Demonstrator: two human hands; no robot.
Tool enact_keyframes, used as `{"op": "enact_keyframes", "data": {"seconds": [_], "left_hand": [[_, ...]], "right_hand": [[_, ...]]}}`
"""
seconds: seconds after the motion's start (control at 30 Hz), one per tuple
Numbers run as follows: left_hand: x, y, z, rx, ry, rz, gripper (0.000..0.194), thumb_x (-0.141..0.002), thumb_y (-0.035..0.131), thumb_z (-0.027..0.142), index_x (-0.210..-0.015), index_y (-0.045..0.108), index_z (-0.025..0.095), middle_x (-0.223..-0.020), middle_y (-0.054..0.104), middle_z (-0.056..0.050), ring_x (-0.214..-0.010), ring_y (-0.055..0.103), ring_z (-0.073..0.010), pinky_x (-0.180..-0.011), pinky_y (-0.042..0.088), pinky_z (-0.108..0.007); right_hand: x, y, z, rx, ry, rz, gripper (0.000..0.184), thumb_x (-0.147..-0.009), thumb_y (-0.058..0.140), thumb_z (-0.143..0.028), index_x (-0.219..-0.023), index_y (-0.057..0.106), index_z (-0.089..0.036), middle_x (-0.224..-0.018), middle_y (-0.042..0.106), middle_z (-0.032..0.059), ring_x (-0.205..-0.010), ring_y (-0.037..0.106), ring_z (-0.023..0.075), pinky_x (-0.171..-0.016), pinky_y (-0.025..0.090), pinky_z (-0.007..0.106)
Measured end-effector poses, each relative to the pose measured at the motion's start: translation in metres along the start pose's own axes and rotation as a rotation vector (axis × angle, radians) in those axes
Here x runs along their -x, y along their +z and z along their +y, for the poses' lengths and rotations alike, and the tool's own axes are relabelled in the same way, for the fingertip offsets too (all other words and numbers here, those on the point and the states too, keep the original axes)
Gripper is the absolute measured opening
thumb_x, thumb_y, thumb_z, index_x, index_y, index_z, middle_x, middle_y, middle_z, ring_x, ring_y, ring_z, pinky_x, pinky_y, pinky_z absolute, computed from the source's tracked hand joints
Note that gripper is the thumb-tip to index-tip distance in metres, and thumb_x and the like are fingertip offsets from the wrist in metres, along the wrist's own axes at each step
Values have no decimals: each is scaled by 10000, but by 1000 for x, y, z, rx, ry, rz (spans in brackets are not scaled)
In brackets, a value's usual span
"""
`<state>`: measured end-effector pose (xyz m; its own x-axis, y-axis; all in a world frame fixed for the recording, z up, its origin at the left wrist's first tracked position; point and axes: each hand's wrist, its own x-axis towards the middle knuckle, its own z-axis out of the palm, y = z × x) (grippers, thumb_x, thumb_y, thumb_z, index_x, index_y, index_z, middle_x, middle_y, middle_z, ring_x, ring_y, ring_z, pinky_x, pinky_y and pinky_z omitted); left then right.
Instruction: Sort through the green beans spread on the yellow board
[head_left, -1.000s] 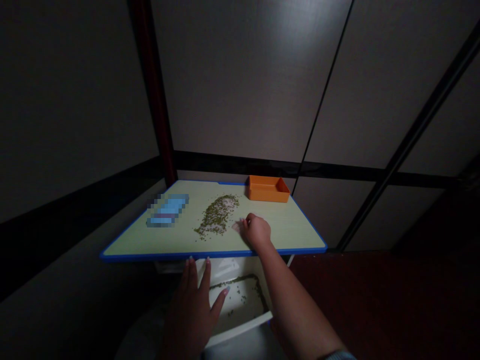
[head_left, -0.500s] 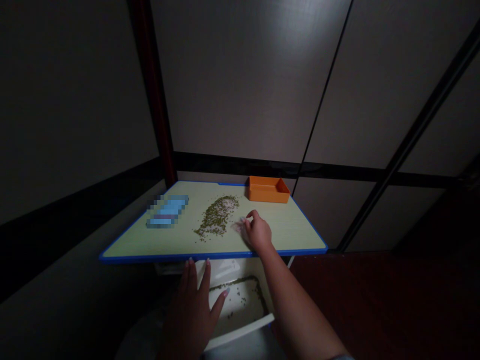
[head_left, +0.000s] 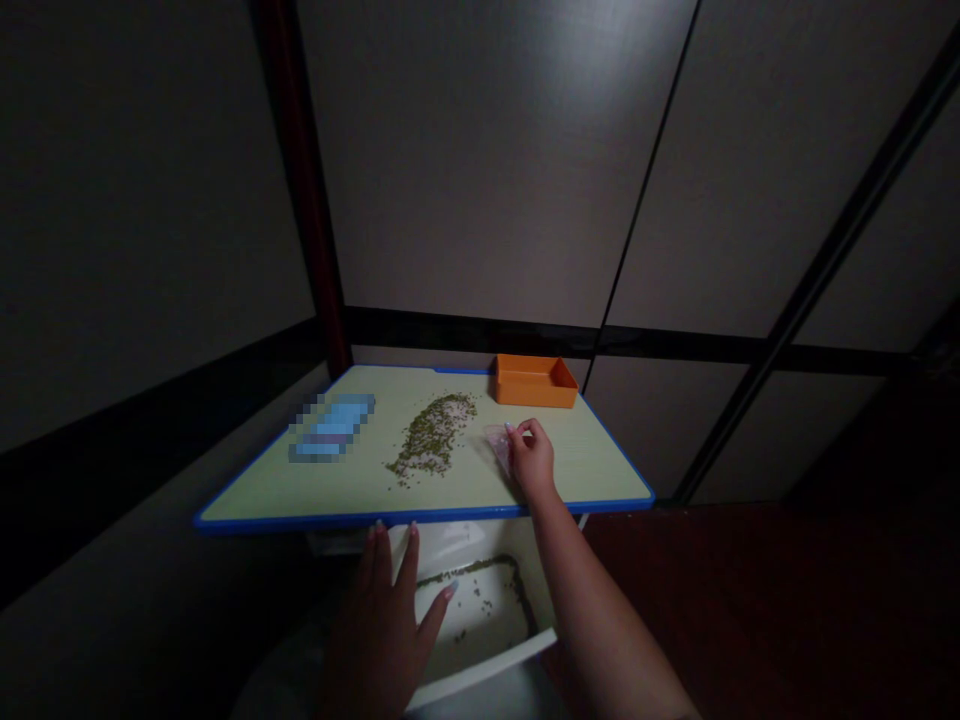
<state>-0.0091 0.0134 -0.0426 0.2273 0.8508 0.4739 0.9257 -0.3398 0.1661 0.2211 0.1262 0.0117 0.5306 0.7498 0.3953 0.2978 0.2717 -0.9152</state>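
Note:
My right hand (head_left: 532,458) is closed in a pinch on a thin, clear plastic piece (head_left: 496,440), held just above the pale tabletop (head_left: 585,455). Left of it lies a loose pile of small green beans (head_left: 435,435), mixed with paler bits. My left hand (head_left: 390,610) has its fingers spread, with the fingertips at the blue front edge of the table. Below that edge, beside my left thumb, is a white bin (head_left: 495,655) with green beans scattered inside and lining the edges of its floor.
An orange open box (head_left: 534,390) stands at the table's back right. On the left side lies a blurred-out light blue flat object (head_left: 334,427). Dark panelled walls (head_left: 480,200) rise behind the table, and a dark red floor (head_left: 720,600) lies to the right.
My right hand has moved a little to the right, away from the beans, and the clear plastic piece shows more plainly in its pinch. My left hand stays at the edge.

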Motion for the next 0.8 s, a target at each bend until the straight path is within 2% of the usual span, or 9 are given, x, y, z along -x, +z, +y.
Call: {"op": "enact_keyframes", "data": {"seconds": [0.13,0.23,0.3,0.37,0.43,0.53,0.67,0.73,0.8], "left_hand": [[0,0,0,4,-4,14,706,-787,498,546,-1346,490,115,-1488,374,-237,-1405,288,-379,-1065,395,-505],[0,2,0,10,-6,18,697,-785,504,533,-1339,498,110,-1489,375,-234,-1410,279,-378,-1076,384,-503],[1,4,-1,13,-8,19,692,-781,508,533,-1332,507,115,-1490,376,-228,-1410,279,-382,-1078,380,-506],[1,6,-3,12,-5,21,689,-780,506,540,-1330,511,126,-1489,385,-217,-1412,279,-377,-1077,383,-507],[1,7,-4,3,3,20,686,-784,498,546,-1329,513,129,-1479,403,-211,-1413,280,-372,-1073,387,-503],[0,6,-4,-15,11,16,691,-791,483,549,-1327,514,114,-1460,423,-226,-1405,299,-376,-1068,391,-498],[-1,1,-1,-25,8,13,690,-793,485,544,-1324,517,104,-1453,420,-248,-1391,318,-389,-1048,412,-493],[-1,0,1,-28,7,16,686,-795,486,538,-1326,516,104,-1451,421,-253,-1389,322,-388,-1043,417,-493],[-1,-1,1,-28,4,11,687,-793,490,535,-1328,513,105,-1450,426,-248,-1388,327,-382,-1047,414,-493]], "right_hand": [[1,-2,-6,78,-52,-67,452,-854,452,-545,-550,441,-210,-477,449,-49,-489,430,106,-502,327,218],[4,-3,-10,81,-75,-139,514,-907,364,-543,-557,510,-196,-518,533,-13,-528,505,119,-547,395,224],[6,-1,-12,38,-134,-183,471,-920,373,-510,-698,621,-178,-687,660,33,-673,607,146,-665,473,248],[9,2,-11,10,-226,-235,391,-919,417,-454,-978,678,-168,-993,711,88,-942,646,186,-864,493,313],[11,5,-8,45,-315,-302,435,-896,489,-389,-1269,580,-185,-1271,617,113,-1188,560,215,-1030,421,393],[13,10,-2,158,-414,-423,666,-845,563,-285,-1472,353,-210,-1469,431,116,-1358,399,231,-1128,318,451],[13,11,0,242,-436,-502,736,-848,522,-210,-1521,226,-169,-1544,288,136,-1423,286,233,-1167,255,457],[14,10,-2,250,-431,-518,736,-838,512,-184,-1518,232,-154,-1544,287,140,-1421,289,231,-1165,263,449],[14,8,-8,238,-436,-489,713,-815,510,-156,-1495,297,-149,-1518,346,136,-1393,344,223,-1150,295,427]]}}
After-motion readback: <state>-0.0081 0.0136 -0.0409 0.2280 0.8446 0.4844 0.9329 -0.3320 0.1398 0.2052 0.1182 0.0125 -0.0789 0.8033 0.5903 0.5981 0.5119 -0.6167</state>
